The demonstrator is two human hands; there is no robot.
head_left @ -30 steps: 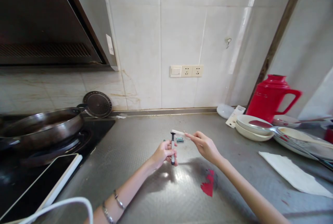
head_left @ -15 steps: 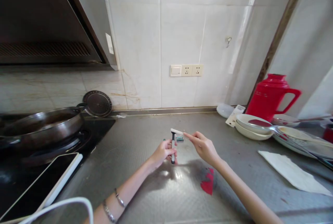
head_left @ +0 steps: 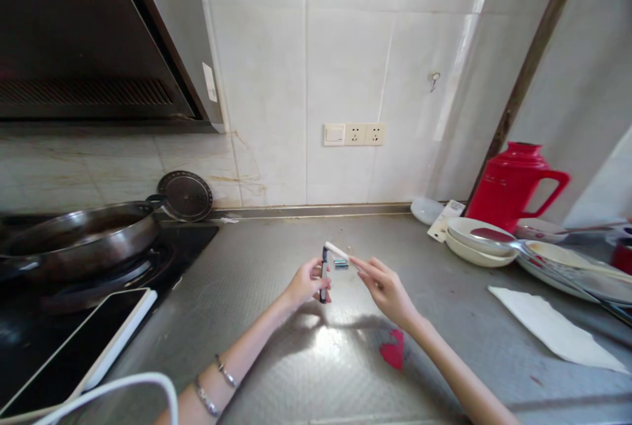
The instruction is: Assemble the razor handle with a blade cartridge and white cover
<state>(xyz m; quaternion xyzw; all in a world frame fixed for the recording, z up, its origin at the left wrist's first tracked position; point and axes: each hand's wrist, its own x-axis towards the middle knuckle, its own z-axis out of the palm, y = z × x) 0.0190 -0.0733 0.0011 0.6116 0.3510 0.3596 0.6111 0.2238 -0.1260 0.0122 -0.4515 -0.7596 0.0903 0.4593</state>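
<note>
My left hand (head_left: 310, 281) is closed around the upright handle of a grey-and-black razor (head_left: 324, 279), as its shape suggests. A slim white stick (head_left: 337, 252) slants down from the razor's top end to the fingertips of my right hand (head_left: 384, 285). The right fingers are pinched on its lower end. What kind of stick it is I cannot make out. Behind the hands, small teal-green and silver pieces (head_left: 340, 263) lie on the grey metal counter (head_left: 257, 247). They are too small to name surely.
A pan (head_left: 89, 241) sits on the black stove at left, with a phone-like device (head_left: 79, 352) and white cable (head_left: 143, 380) nearer. A red patch (head_left: 394, 349) marks the counter's front. Bowls (head_left: 476, 247), a white sheet (head_left: 553, 327) and a red thermos (head_left: 516, 185) stand or lie right.
The razor has shifted slightly left and up with my left hand. The white stick now slopes more steeply, and my right hand has dropped a little.
</note>
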